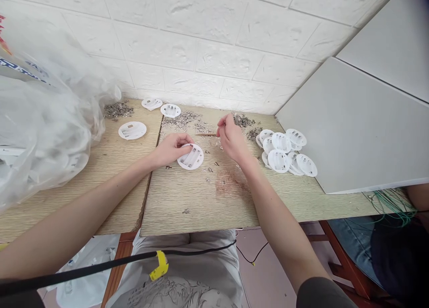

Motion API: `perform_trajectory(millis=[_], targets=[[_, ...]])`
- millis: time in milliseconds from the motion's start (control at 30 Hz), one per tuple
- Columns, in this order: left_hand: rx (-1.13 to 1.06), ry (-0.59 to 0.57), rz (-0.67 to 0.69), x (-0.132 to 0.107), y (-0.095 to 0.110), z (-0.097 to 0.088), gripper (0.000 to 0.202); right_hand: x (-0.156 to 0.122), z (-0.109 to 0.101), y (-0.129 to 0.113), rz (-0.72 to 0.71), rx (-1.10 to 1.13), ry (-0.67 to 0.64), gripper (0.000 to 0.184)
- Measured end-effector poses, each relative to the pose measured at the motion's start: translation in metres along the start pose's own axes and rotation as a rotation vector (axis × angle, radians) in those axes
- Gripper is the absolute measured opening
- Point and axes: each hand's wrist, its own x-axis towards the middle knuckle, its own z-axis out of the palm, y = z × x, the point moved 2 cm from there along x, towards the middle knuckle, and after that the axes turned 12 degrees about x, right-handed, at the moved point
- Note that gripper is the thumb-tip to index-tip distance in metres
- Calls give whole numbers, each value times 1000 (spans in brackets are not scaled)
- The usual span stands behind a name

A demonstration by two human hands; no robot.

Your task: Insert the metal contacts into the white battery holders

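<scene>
My left hand (172, 148) rests on the wooden table (201, 200) and grips the edge of a round white plastic disc (191, 158) with battery slots. My right hand (231, 136) hovers just right of it, fingers pinched together on something too small to make out. A thin brown stick (205, 134) lies on the table between the hands, pointing at the right hand. Small metal pieces (209, 168) are scattered around the disc.
A pile of white discs (284, 151) lies at the right, beside a grey panel (355, 129). Heaps of metal pieces (182, 119) and three more discs sit near the wall. A large clear plastic bag (40, 116) fills the left. Another person's leg (385, 250) shows at bottom right.
</scene>
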Motion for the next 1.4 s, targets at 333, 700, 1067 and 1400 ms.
perform_trajectory(millis=[333,700,1067,1400], targets=[[2,16,7,0,2,0,13,-4,10,-5,-47,-87,-199,33],[-27,59,13,0,2,0,17,-10,13,-12,-5,59,-318,34],[8,112,15,0,2,-1,16,-15,29,-20,-149,140,-360,8],[37,109,33,1,-1,-2,23,-14,28,-23,-238,23,-259,12]])
